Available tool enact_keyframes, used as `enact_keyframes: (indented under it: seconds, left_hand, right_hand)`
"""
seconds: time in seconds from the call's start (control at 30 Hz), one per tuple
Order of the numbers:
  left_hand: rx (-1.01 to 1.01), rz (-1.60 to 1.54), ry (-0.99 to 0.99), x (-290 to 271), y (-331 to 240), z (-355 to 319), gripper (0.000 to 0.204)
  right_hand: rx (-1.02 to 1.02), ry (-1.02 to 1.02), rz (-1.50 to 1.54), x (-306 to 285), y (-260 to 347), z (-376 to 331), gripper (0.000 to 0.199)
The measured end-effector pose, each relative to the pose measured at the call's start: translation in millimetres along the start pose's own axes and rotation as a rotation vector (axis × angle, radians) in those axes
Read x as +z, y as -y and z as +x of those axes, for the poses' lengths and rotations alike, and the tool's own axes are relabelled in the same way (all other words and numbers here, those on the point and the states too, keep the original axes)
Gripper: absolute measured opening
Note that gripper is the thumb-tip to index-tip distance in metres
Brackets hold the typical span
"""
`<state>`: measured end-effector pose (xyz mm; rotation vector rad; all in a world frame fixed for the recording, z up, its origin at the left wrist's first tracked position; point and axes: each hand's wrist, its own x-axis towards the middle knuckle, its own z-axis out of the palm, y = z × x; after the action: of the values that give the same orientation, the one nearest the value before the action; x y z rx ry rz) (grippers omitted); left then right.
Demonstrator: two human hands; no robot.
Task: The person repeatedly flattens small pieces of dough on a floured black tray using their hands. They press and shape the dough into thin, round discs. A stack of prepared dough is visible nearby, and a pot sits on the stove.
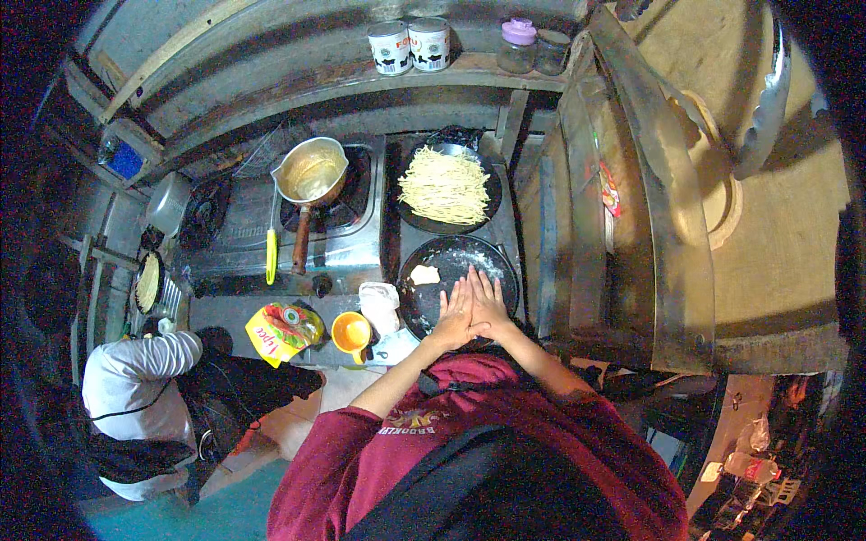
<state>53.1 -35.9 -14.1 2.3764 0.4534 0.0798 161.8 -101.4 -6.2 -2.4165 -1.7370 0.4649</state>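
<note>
My left hand point(454, 316) and my right hand point(488, 305) are held flat side by side, fingers straight and together, over the near edge of a black round pan point(505, 267). Whether anything lies between or under the palms is hidden. In the pan lie a pale lump of dough point(424, 275) and a dusting of white flour. Behind it, a second dark pan point(494, 193) holds a pile of yellow noodles point(446, 186).
A metal saucepan point(311, 173) with a wooden handle sits on the left burner, a yellow-handled tool point(271, 254) beside it. A yellow packet point(281, 331), an orange cup point(351, 333) and a white cloth point(380, 305) lie left of the pan. Another person in white point(135, 379) crouches at left. Cans and jars stand on the back shelf point(469, 65).
</note>
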Motion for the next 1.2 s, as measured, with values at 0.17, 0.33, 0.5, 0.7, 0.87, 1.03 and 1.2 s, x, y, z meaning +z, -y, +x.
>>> enact_keyframes:
  seconds: [0.17,0.33,0.5,0.7,0.87,1.03,1.2]
  left_hand:
    - [-0.051,0.007,0.14,-2.7,-4.7,-15.1,0.105]
    - [-0.093,0.12,0.115,-8.2,2.7,3.6,0.105]
    - [-0.131,0.136,0.071,-14.9,0.6,5.8,0.105]
    - [-0.154,0.155,0.034,-14.9,-2.3,-6.2,0.109]
    - [-0.153,0.12,-0.067,-10.7,7.8,11.0,0.11]
    - [-0.087,0.003,-0.123,-9.4,-4.3,6.0,0.108]
    - [-0.139,-0.082,0.135,-7.7,-2.9,-11.4,0.108]
  right_hand:
    - [-0.045,0.136,-0.031,-18.6,7.0,-18.3,0.073]
    - [-0.041,0.058,-0.118,-12.2,2.4,-0.5,0.081]
    - [-0.032,0.033,-0.071,-14.3,4.0,-7.0,0.081]
    - [-0.051,0.137,-0.131,-25.8,11.3,-15.6,0.083]
    - [-0.007,-0.114,0.03,0.0,-3.5,1.1,0.068]
    - [-0.054,-0.164,0.098,-3.3,-3.7,-3.6,0.069]
    - [-0.097,0.059,-0.014,-13.1,12.6,-20.0,0.07]
